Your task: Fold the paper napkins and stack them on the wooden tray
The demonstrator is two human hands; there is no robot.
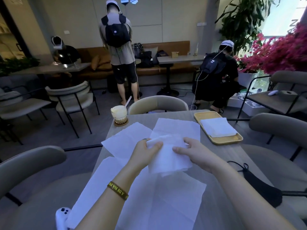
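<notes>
Currently: left hand [146, 151] and right hand [194, 153] both grasp one partly folded napkin [167, 161] at the centre of the frame, over the counter [232, 161]. Left fingers [156, 144] pinch its upper left corner, thumb on top; the right hand's fingers curl round the right edge, thumb pressed on the top face. Whether the napkin's lower edge touches the sheets beneath cannot be told. The held sheet is doubled over and slightly crumpled along its top. Unfolded sheets lie flat around it: far sheet [177, 128] above the hands, left sheet [127, 138] left of centre, and near sheets [166, 201] overlapping in the lower middle of the frame under both forearms. Wooden tray [227, 140] sits at the right of the frame, near the counter's far right corner, apart from the hands; folded napkin stack [217, 127] rests inside it, count not readable. Ring [145, 139] on a left finger, dark wristband [118, 190] with yellow lettering on the left forearm. Glass of pale drink [118, 113] with a straw on a round coaster [121, 123], upper left corner of the counter. Black face mask [259, 185] at the right edge of the counter, lower right of the frame
</notes>
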